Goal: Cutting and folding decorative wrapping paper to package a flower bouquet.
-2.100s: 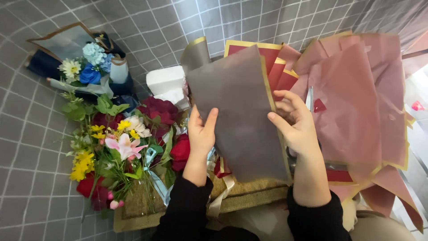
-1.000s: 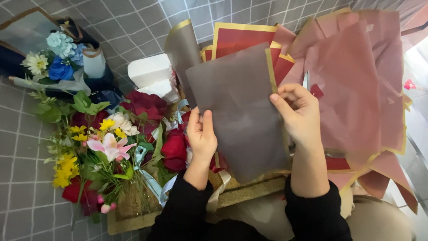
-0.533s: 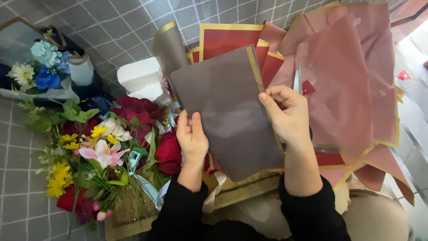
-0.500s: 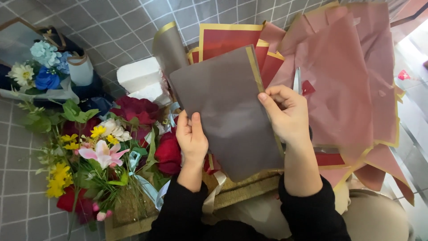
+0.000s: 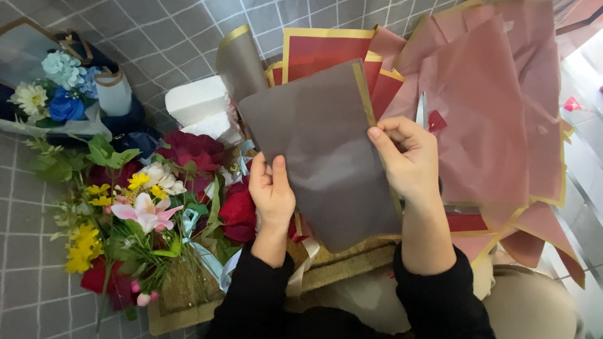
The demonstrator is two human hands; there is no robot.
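Both hands hold up one grey-brown sheet of wrapping paper [image 5: 320, 144] with a gold edge. My left hand [image 5: 271, 191] grips its lower left edge. My right hand [image 5: 407, 160] pinches its right, gold-trimmed edge. Behind the sheet lie dark red sheets [image 5: 323, 50] with gold borders, and to the right a spread of dusty pink sheets [image 5: 490, 107]. A rolled grey sheet [image 5: 240, 63] stands at the back.
A mixed bunch of red roses, a pink lily and yellow flowers [image 5: 144, 213] lies at left on a grey tiled floor [image 5: 25, 251]. A blue-and-white bouquet [image 5: 59, 94] sits at far left. White foam blocks [image 5: 198, 103] lie behind the roses.
The grey sheet and both hands have stayed together; the view has shifted slightly, and the sheet sits a little more upright between the hands.
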